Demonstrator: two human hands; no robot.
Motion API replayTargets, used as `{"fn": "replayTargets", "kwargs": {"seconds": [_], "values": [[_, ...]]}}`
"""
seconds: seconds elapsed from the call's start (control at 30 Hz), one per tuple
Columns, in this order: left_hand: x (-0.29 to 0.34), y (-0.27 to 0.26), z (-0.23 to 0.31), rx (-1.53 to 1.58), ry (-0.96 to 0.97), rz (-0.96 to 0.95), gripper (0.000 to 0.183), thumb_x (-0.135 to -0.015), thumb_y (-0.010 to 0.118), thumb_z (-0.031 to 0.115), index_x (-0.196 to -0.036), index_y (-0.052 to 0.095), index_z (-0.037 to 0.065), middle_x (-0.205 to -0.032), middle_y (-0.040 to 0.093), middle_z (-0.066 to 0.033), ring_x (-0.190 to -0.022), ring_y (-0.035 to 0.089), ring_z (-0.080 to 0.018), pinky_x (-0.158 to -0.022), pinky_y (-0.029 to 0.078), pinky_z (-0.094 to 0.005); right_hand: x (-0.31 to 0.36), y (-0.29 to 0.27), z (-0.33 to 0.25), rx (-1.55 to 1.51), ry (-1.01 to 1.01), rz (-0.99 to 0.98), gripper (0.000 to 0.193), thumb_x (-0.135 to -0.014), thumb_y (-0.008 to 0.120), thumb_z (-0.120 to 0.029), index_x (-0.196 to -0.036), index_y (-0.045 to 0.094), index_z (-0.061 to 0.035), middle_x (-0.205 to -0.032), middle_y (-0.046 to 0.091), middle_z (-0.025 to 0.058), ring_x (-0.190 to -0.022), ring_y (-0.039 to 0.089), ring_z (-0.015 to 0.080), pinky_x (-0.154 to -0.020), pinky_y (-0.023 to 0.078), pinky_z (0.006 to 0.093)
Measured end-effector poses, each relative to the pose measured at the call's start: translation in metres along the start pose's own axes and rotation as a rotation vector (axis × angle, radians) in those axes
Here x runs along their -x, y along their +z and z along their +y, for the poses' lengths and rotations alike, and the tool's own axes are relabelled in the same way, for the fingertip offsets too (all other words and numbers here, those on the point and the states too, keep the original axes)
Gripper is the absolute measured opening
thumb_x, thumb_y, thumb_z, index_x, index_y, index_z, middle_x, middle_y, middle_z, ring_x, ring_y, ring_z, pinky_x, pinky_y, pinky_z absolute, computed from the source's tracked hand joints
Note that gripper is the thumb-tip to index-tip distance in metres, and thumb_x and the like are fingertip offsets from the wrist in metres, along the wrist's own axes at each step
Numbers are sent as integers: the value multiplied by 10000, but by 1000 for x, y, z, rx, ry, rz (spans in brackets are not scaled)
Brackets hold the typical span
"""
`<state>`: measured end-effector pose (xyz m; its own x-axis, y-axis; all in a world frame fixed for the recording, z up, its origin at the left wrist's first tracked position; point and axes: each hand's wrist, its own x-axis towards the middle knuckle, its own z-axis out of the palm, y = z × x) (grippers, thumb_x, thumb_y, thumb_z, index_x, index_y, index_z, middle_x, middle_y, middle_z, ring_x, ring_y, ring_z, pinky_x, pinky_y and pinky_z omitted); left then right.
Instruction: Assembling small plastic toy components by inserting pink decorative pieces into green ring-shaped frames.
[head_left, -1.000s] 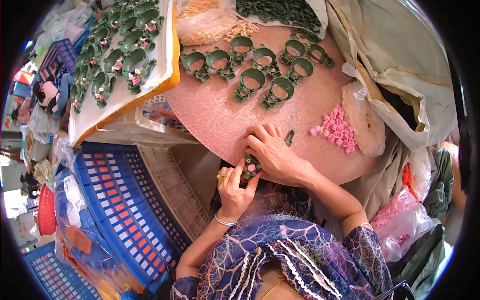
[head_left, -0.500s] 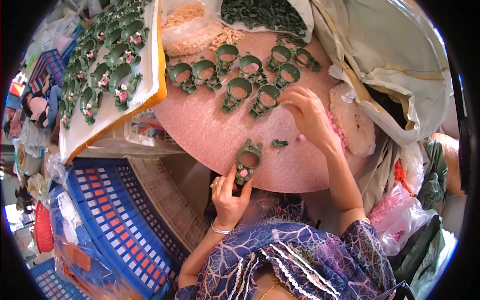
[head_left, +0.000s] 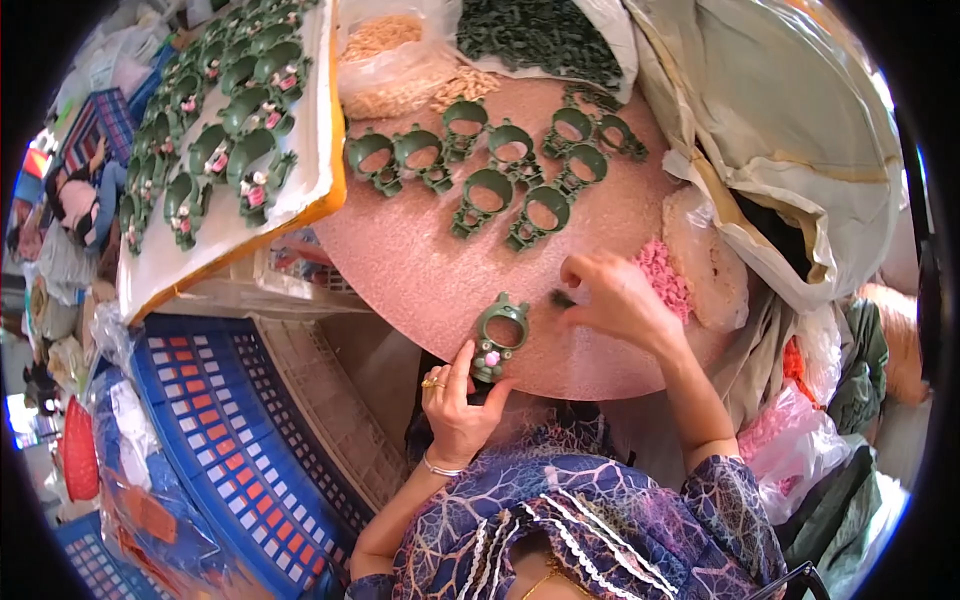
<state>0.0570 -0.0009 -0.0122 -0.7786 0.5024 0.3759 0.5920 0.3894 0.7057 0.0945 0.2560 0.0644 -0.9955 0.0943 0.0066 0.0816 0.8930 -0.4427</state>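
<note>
A green plastic animal-shaped figure [head_left: 490, 362] with two ears, a round ring opening and a pink piece on its front lies at the near edge of the round pink table [head_left: 400, 275]. My left hand [head_left: 458, 410] holds its lower end between forefinger and thumb. My right hand [head_left: 625, 305] hovers to the right of it, thumb and forefinger apart and curved around a small dark green piece [head_left: 562, 298]. That piece is partly hidden and blurred. Beside this hand lies a pile of small pink pieces [head_left: 660, 275].
Several similar green figures [head_left: 487, 190] stand farther back on the table. A white board with a yellow edge [head_left: 300, 215] carries more at the left. Beige pieces [head_left: 385, 40] and dark green pieces [head_left: 540, 40] lie behind. A blue basket [head_left: 215, 440] is at lower left.
My right hand has come down and nearer, from beside the standing figures to the small green piece. My left hand stays at the figure, its thumb slightly lower.
</note>
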Motion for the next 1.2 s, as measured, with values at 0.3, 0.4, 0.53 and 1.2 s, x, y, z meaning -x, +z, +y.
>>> {"fn": "replayTargets", "kwargs": {"seconds": [0.3,0.4,0.53,1.2], "values": [[-5,-6,1,-114,177,157,558,-664,878,230,-1109,572,90,-1095,578,-74,-960,551,-273,-868,391,-399,24,25,-41,-371,109,173,202,-888,611,43,-1084,598,-2,-851,662,111,-749,676,199,-655,520,280],[-6,-3,-1,-106,190,120,530,-675,865,190,-1108,575,92,-1112,585,-63,-977,563,-257,-885,382,-398,41,50,-54,-1131,346,230,82,-984,522,16,-1015,597,24,-903,660,84,-811,665,139,-735,555,265],[-6,-2,0,-100,171,106,418,-684,833,113,-1061,653,112,-1044,608,-28,-971,576,-227,-887,377,-382,53,75,-63,-1274,297,264,93,-959,541,53,-1019,605,21,-1000,638,106,-874,671,164,-801,557,286],[-11,-2,0,16,159,115,405,-655,832,36,-1033,696,90,-1000,622,-31,-871,607,-209,-792,433,-362,34,59,-61,-838,313,129,93,-763,751,47,-816,696,-6,-832,680,56,-790,647,136,-687,507,282]]}}
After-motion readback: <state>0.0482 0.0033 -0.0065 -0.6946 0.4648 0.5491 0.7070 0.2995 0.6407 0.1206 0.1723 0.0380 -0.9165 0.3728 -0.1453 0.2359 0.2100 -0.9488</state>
